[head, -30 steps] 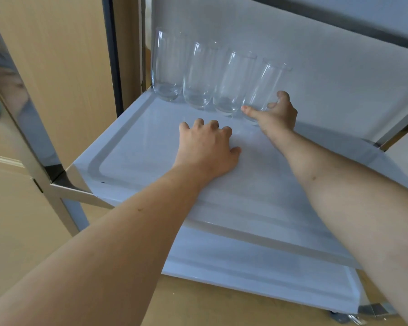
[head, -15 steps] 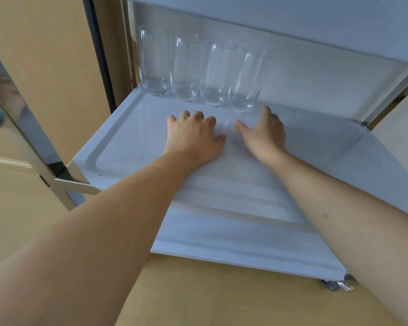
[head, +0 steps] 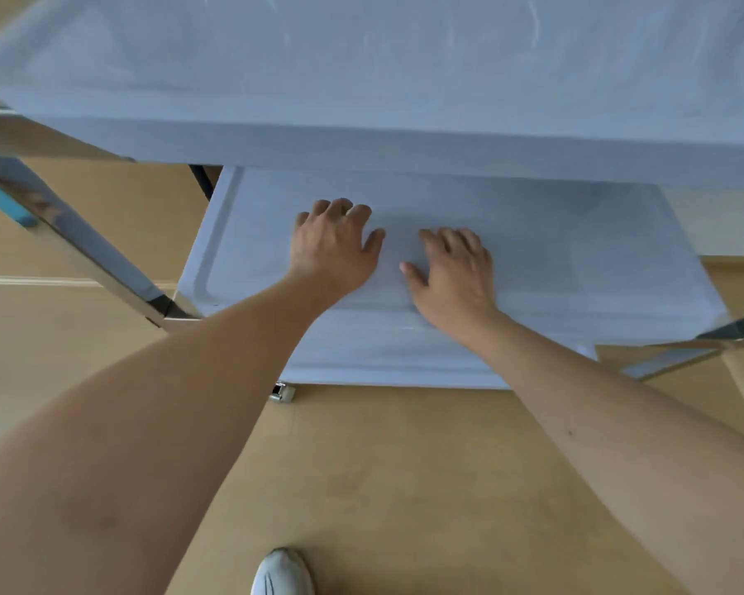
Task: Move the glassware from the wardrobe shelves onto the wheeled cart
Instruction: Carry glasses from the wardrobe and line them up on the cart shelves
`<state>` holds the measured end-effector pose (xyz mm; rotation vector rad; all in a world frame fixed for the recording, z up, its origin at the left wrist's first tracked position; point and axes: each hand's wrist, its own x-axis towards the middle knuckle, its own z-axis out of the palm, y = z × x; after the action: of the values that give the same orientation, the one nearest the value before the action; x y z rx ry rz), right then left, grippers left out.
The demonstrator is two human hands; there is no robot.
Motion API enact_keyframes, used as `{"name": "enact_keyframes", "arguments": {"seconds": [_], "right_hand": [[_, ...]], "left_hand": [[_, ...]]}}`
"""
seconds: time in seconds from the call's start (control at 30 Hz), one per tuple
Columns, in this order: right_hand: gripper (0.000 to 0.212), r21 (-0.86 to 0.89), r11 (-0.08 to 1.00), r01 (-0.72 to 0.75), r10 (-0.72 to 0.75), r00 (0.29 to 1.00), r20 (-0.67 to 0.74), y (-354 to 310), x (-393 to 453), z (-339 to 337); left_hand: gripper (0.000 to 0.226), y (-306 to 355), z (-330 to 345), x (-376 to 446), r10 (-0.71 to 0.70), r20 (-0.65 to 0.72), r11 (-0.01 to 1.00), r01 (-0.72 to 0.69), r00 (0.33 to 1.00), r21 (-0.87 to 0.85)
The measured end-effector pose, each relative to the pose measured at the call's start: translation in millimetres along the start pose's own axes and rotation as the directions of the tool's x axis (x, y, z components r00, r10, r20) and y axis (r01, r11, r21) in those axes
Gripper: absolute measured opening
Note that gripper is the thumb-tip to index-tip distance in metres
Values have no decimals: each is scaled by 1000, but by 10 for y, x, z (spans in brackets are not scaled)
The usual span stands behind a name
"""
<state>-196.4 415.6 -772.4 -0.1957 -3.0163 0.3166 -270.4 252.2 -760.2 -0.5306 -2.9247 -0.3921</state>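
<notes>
White shoe (head: 282,573) toe at the bottom edge, on tan floor (head: 404,487), nearest the camera. Beyond it, the cart's lower shelf (head: 576,259) is the landmark: pale grey-blue tray with a raised rim, seen from above. A caster (head: 282,392) pokes out under the shelf's near edge, left of middle. Shiny metal frame leg (head: 82,251) runs diagonally to the shelf's near-left corner, with a teal patch on it farther up and left; another metal bracket (head: 705,341) sits at the shelf's near-right corner.

Both bare forearms reach from the near side onto the lower shelf. Left hand (head: 331,246) lies palm down on the shelf, left of its centre, fingers slightly bent at the tips, thumb spread toward the right, holding nothing. Right hand (head: 456,268) lies palm down just beside it, nearer the shelf's centre, fingers spread and relaxed, thumb pointing left, also holding nothing. The two hands are close but apart.

Above the lower shelf and covering its far part, the upper shelf (head: 361,79) fills the top of the view, blurred. Glassware is not visible: the back of the lower shelf is hidden by the upper shelf, so its place cannot be told.
</notes>
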Motion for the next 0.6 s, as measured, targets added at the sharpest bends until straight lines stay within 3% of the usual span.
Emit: {"name": "enact_keyframes", "arguments": {"seconds": [0.33,0.6], "right_hand": [[59,54,992,-110,96,970,226,-160,-901,-804],[59,86,986,-145,109,937,332,-197,-1545,-1689]], "left_hand": [[49,431,-842,-1033,-39,309,997,60,950,-58],[48,969,-1647,-1628,-66,392,991,105,918,-78]]}}
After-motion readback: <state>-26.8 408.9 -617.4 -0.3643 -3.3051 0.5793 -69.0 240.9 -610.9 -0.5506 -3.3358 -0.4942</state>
